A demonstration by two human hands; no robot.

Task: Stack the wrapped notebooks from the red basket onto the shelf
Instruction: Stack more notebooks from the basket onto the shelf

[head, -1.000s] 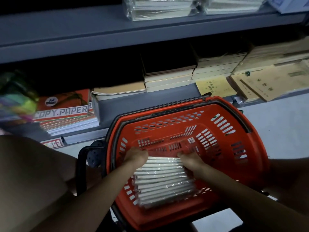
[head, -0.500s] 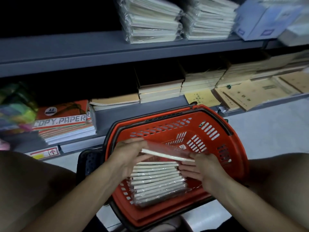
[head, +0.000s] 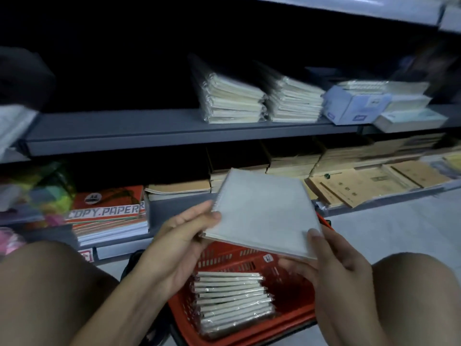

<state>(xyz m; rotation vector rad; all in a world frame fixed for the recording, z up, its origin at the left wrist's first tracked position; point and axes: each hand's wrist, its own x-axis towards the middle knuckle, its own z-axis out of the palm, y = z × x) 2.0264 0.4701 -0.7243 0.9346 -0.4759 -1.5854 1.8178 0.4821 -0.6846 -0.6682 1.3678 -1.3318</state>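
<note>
A plastic-wrapped spiral notebook [head: 262, 211] with a pale grey cover is held above the red basket [head: 287, 318]. My left hand [head: 179, 238] grips its left edge, thumb on top by the spiral. My right hand [head: 334, 265] pinches its near right corner, thumb on the cover. In the basket several wrapped notebooks [head: 232, 300] stand in a row on edge. On the middle grey shelf [head: 124, 131] sit two stacks of wrapped notebooks [head: 232, 101] side by side, the second stack [head: 294, 101] to the right.
Blue-white boxes [head: 356, 106] stand right of the stacks. The lower shelf holds a red copy paper pack [head: 107, 211], brown notebooks [head: 374, 183] and coloured paper [head: 37, 193] at the left. The middle shelf's left half is bare. My knees flank the basket.
Both hands pulled one wrapped notebook out of the basket row and lifted it flat above the basket. The view tilted up, showing more of the middle shelf.
</note>
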